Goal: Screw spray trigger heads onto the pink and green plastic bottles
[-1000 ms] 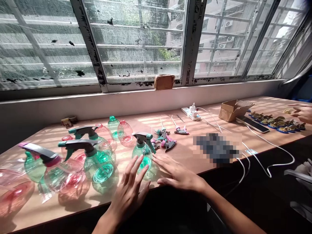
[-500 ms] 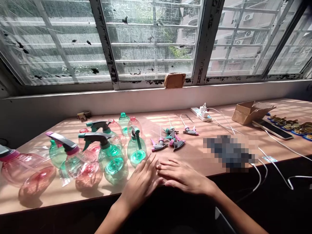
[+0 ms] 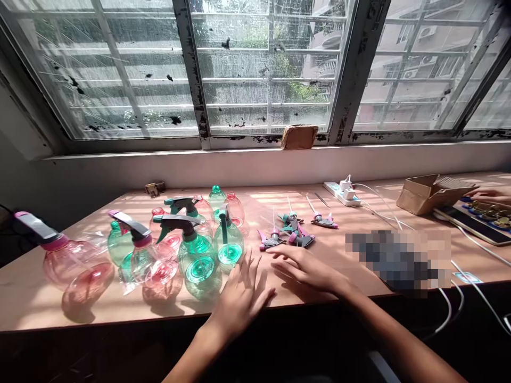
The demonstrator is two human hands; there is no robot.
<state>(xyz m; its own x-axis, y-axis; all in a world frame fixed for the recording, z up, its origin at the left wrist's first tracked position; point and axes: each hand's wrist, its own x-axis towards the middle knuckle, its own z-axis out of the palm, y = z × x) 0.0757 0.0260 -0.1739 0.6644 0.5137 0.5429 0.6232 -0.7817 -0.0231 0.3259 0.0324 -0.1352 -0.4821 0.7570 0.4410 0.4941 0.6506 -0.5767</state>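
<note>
My left hand (image 3: 239,295) lies flat and open on the wooden table (image 3: 279,213), fingers spread, just right of a green spray bottle (image 3: 228,242) with a trigger head. My right hand (image 3: 309,271) also rests open on the table, its fingertips close to a small heap of loose spray trigger heads (image 3: 289,231). Neither hand holds anything. To the left stand several green and pink spray bottles (image 3: 187,252), some with trigger heads fitted, and a pink bottle (image 3: 67,260) at the far left.
A power strip (image 3: 343,192) with white cables lies at the back right. A cardboard box (image 3: 429,192) and a phone (image 3: 475,226) sit further right, where another person's hand (image 3: 489,194) rests by small metal parts. A window runs behind the table.
The view has swung left and up. Both hands stay open; the left has drawn back from the green bottle, and the right has shifted toward the loose trigger heads.
</note>
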